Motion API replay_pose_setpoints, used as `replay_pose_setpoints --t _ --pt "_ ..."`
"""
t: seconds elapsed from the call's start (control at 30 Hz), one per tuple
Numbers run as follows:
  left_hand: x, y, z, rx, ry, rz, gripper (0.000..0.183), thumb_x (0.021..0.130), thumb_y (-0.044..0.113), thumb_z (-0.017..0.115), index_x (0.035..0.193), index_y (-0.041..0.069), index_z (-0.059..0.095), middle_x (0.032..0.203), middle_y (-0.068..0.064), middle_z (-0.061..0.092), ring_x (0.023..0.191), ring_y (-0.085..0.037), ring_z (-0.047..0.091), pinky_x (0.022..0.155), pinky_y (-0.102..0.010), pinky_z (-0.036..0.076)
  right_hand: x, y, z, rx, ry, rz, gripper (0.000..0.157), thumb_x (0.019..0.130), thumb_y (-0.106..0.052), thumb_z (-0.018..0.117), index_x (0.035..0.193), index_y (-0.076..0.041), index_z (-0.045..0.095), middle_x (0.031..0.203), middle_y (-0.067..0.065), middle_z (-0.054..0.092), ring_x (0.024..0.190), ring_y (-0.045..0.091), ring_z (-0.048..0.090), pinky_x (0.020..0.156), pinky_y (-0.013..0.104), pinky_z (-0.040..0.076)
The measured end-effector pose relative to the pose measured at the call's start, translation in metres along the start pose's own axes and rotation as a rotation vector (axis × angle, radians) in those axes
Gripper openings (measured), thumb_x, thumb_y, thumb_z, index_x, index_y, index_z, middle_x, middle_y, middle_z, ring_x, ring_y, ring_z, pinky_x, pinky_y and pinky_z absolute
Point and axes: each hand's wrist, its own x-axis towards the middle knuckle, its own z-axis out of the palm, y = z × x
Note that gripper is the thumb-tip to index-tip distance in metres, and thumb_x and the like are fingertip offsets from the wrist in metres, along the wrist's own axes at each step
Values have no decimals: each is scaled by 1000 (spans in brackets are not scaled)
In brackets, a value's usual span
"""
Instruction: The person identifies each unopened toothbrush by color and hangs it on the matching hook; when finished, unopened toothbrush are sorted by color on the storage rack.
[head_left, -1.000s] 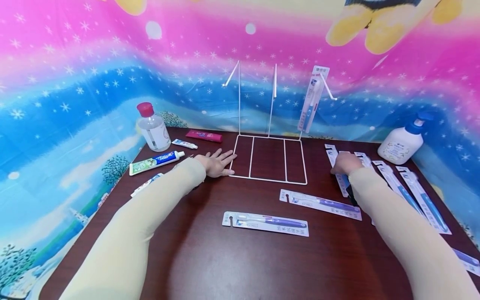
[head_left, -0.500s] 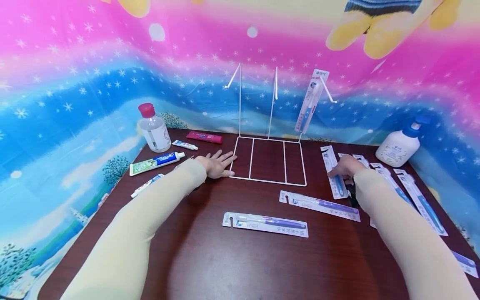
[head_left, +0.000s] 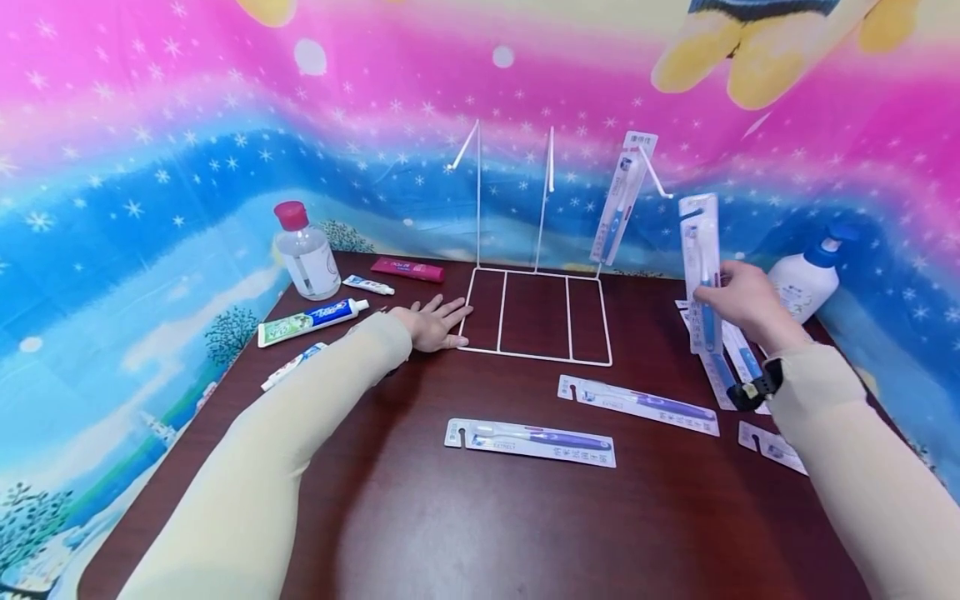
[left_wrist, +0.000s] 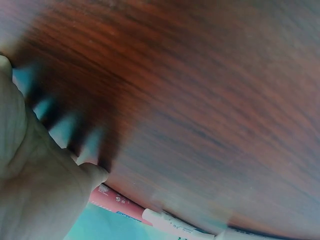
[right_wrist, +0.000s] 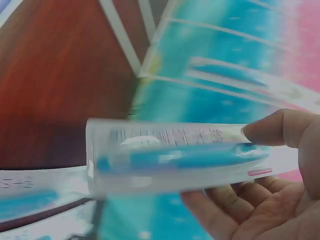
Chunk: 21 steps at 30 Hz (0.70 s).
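Right hand (head_left: 738, 302) is holding a packed toothbrush (head_left: 701, 271) upright.
The rack (head_left: 536, 250) is standing to its left; left hand (head_left: 435, 325) is lying flat on the bench (head_left: 480, 517).

Bare table (head_left: 420, 517) fills the lower centre of the frame, broken only by two flat toothbrush packs (head_left: 531, 442) (head_left: 637, 405). At upper centre the wire rack (head_left: 536, 317) blocks the way, one pack (head_left: 622, 200) hanging at its right. Tubes (head_left: 311, 321) and a bottle (head_left: 303, 254) crowd the upper left; more packs (head_left: 772, 448) and a pump bottle (head_left: 806, 279) crowd the right.
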Motion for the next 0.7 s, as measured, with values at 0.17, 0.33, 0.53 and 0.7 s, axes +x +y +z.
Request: replay_pose_setpoints --t 0.17,0.33,0.53,0.7 --pt "0 0 -1 15 -2 5 74 92 61 26 149 24 -4 154 -1 -9 137 -34 -5 104 -57 10 -31 -21 -15 69 77 -71 73 89 -45 54 141 0 29 126 31 45 103 48 52 80 58 43" --pt "-1 1 -3 28 18 12 73 93 59 27 149 22 -1 154 -3 -6 137 -36 -2 104 -57 13 -57 -42 -13 85 160 -185 70 86 -45 59 139 -6 35 124 25 52 102 44 55 79 56 44" --pt "-1 1 -3 16 30 17 72 93 59 27 149 22 0 154 -3 -5 137 -36 -2 103 -59 12 -73 -66 2 80 177 -288 62 85 -42 62 135 -10 43 117 20 59 100 39 59 79 57 44" --pt "-2 4 -2 11 30 21 72 93 59 27 149 22 0 154 -3 -5 137 -36 -2 103 -59 13 -71 -74 13 73 141 -300 59 85 -41 62 132 -10 46 116 19 59 101 37 59 80 57 43"
